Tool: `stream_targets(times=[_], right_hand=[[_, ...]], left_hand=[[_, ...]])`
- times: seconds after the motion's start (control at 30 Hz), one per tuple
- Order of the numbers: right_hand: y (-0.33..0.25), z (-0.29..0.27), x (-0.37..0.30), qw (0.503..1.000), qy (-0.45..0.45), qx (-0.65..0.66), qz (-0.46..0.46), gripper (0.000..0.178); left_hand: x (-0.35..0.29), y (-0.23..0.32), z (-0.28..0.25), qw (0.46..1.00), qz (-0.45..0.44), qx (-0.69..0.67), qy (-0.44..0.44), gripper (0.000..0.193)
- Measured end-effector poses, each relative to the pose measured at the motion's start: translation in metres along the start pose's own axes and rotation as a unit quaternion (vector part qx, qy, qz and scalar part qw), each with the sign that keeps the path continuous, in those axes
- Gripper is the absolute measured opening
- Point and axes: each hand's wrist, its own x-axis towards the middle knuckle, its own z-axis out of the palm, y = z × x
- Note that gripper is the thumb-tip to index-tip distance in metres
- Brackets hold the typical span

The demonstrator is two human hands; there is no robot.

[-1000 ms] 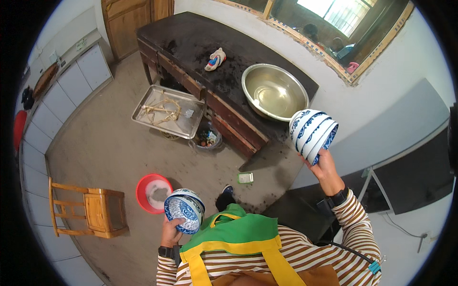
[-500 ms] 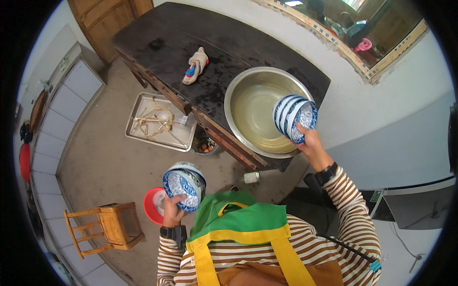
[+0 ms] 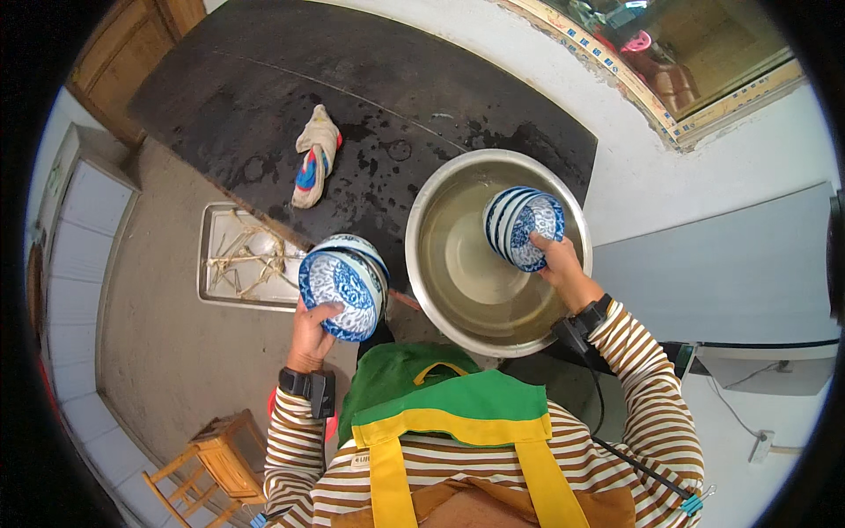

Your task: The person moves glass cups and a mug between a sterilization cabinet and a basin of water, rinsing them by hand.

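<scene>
My left hand (image 3: pixel 312 334) grips a stack of blue-and-white bowls (image 3: pixel 339 286) by the rim, thumb inside the front one. The stack is tilted beside the near edge of the dark table. My right hand (image 3: pixel 565 271) holds a second stack of blue-and-white patterned bowls (image 3: pixel 525 227), also tipped on its side with the thumb in the front bowl. That stack hangs over a large metal basin (image 3: pixel 422 290) with water in it; whether it touches the water I cannot tell. The fingers behind both stacks are hidden.
A twisted, damp-looking cloth (image 3: pixel 315 158) lies on the wet black table (image 3: pixel 238 97). On the floor to the left is a metal tray (image 3: pixel 204 255) with pale stick-like pieces. A wooden chair (image 3: pixel 231 458) stands at the lower left. A wall with a window frame borders the table's far right.
I have moved closer to the table. The left-hand stack has come from above the floor up to the table's edge. The right-hand stack has shifted slightly left, further over the basin.
</scene>
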Motion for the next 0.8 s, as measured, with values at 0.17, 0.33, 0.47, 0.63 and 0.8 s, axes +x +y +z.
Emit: stream_targets(times=[0.17,0.33,0.47,0.63,0.8], right_hand=[[0.042,-0.026,-0.051,0.996,0.051,-0.041,-0.063,0.022],[0.086,-0.031,-0.115,0.981,0.066,-0.088,-0.16,0.025],[0.101,-0.021,-0.168,0.965,0.066,-0.121,-0.225,0.039],[0.128,-0.014,-0.241,0.939,0.095,-0.201,-0.261,0.052],[0.147,0.005,-0.289,0.902,0.096,-0.279,-0.316,0.061]], left_hand=[[-0.007,0.01,0.009,0.998,-0.004,0.012,-0.058,0.062],[-0.011,0.01,0.013,0.996,0.02,0.048,-0.066,0.074],[-0.024,0.03,0.033,0.983,0.085,0.101,-0.124,0.085],[-0.037,0.041,0.04,0.966,0.113,0.164,-0.162,0.088],[-0.035,0.05,0.04,0.943,0.152,0.239,-0.173,0.087]])
